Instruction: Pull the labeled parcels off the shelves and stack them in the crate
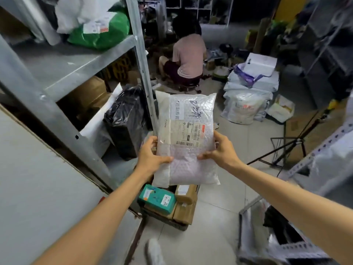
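Observation:
A flat bubble-wrap parcel (186, 136) with a white shipping label and handwriting is held up in front of me, above the floor. My left hand (152, 155) grips its left edge, thumb on the front. My right hand (219, 150) grips its right edge the same way. Below the parcel on the floor sits a dark crate (172, 223) holding a teal box (156, 198) and brown cardboard parcels (185, 205). The parcel hides the crate's far part.
Grey metal shelving (63, 73) on the left holds green and white bags, brown boxes and a black-wrapped parcel (126, 119). A person (188, 54) sits on a stool ahead. White sacks (248, 100) lie to the right; a black stand (286, 148) and another rack stand at right.

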Demonstrator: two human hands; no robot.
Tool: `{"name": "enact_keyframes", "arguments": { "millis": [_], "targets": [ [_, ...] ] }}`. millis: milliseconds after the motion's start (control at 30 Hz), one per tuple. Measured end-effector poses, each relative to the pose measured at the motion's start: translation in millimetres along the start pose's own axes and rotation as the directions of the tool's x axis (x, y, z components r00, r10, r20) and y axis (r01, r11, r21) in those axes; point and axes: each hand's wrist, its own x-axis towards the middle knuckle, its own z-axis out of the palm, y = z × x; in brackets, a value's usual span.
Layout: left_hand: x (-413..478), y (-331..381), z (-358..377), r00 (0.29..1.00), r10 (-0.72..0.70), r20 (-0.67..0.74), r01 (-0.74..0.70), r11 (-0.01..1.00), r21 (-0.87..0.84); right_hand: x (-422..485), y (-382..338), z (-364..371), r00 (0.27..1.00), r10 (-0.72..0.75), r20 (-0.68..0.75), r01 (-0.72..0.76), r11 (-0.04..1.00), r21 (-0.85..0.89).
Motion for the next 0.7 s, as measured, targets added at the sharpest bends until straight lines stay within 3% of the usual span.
{"name": "enact_keyframes", "arguments": {
  "millis": [167,333,700],
  "targets": [
    [69.4,-54.7,-3.9,0.991,-0.059,0.124,0.058,0.998,0.008,39.4,38.3,45.4,0.993,0.121,-0.006,-0.121,0.992,0.025],
    [116.2,-126.4,1.0,0.947,-0.204,0.249,0.214,0.977,-0.012,68.3,100.9,93.6,0.957,0.289,0.011,-0.289,0.957,0.029],
    [166.2,-317.5,37.1,0.819,-0.487,0.303,0.467,0.873,0.14,100.4,277.5,205.2,0.856,0.516,0.004,-0.516,0.855,0.049]
  ]
}}
